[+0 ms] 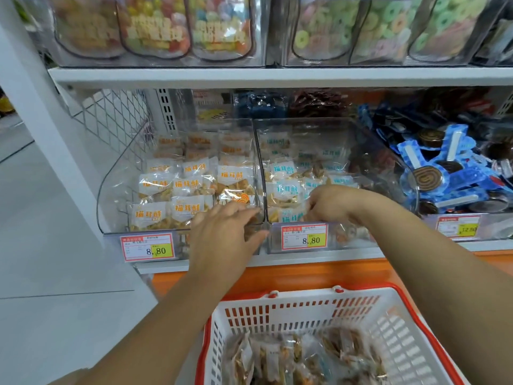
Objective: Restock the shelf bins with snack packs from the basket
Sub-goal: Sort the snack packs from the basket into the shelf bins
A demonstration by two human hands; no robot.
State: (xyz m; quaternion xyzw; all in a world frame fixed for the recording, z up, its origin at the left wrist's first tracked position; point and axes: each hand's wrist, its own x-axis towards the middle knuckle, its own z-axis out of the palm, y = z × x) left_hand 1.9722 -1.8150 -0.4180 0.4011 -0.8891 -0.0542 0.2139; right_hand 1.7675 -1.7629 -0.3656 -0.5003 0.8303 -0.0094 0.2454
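Where the head camera looks down at the white shelf [277, 259], two clear plastic bins stand side by side. The left bin [111, 190] holds clear snack packs with orange lettering [188, 184]; the right bin [388, 168] holds similar packs with teal lettering [286, 190]. The left hand [222, 232] lies flat with straight fingers over the left bin's front lip, gripping nothing. The right hand [330, 204] curls its fingers down among the teal packs; I cannot tell whether it grips one. Below, the white and red slotted plastic basket [277, 315] holds more clear snack packs [305, 357].
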